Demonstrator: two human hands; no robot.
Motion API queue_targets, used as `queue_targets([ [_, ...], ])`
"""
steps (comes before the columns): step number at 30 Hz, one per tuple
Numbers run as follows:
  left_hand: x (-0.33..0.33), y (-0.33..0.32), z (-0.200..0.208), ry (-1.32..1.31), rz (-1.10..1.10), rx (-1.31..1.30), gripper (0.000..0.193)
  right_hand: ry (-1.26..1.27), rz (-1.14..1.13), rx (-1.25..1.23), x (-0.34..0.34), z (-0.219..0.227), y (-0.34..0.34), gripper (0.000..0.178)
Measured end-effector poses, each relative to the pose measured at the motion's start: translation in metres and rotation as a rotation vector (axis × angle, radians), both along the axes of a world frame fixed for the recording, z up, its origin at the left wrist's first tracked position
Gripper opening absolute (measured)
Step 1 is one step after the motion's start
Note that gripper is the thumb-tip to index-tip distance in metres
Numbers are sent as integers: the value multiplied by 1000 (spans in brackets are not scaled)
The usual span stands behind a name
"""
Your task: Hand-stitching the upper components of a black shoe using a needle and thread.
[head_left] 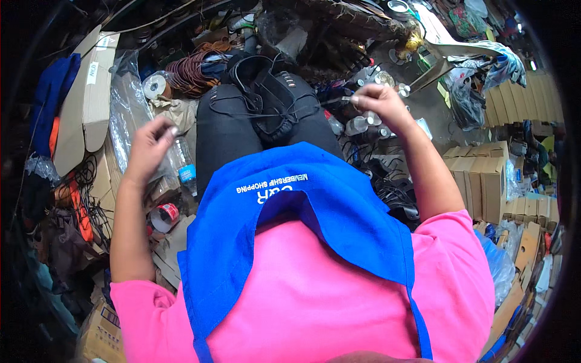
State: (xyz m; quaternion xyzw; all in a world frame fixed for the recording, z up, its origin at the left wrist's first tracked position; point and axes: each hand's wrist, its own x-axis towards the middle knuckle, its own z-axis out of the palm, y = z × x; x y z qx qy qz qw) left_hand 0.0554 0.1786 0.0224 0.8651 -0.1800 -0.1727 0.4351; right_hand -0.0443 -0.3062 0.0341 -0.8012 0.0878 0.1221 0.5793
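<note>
A black shoe (269, 100) with loose laces lies on my lap, between my thighs in black trousers. Its thin black laces (233, 114) spread out to both sides. Raised to the right of the shoe, my right hand (380, 104) is closed in a pinch. A lace runs toward its fingertips, where a small pale bit shows. My left hand (151, 145) is held out left of my thighs, slightly blurred. Its fingers are curled against the thumb; whatever they hold is too thin to make out.
Left of my legs lie a clear plastic bottle (183, 163), a red-labelled container (164, 216), a white spool (156, 86) and cardboard (97, 121). A coil of brown cord (193, 72) sits beyond. Several bottles (357, 125) and folded cardboard boxes (481, 181) are at right.
</note>
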Motion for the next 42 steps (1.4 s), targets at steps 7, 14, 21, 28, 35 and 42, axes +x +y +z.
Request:
queue_targets([
  [7,-23,-107,82,270,-169,-1109,21,-136,-64,1212,38,19,95,23],
  [14,-21,-48,50,-360,-363,191,15,-16,460,-176,6,20,51,18],
  [21,17,132,50,-569,197,557,14,27,99,-1056,-79,-18,-122,23],
  [28,-4,-51,47,-460,-83,163,29,-136,161,-496,-32,-1,-4,24],
  [35,12,-167,20,-153,-529,-99,24,-350,309,-218,41,9,82,15],
  [42,25,-174,10,-32,-581,-62,20,-347,464,-283,51,5,81,18],
])
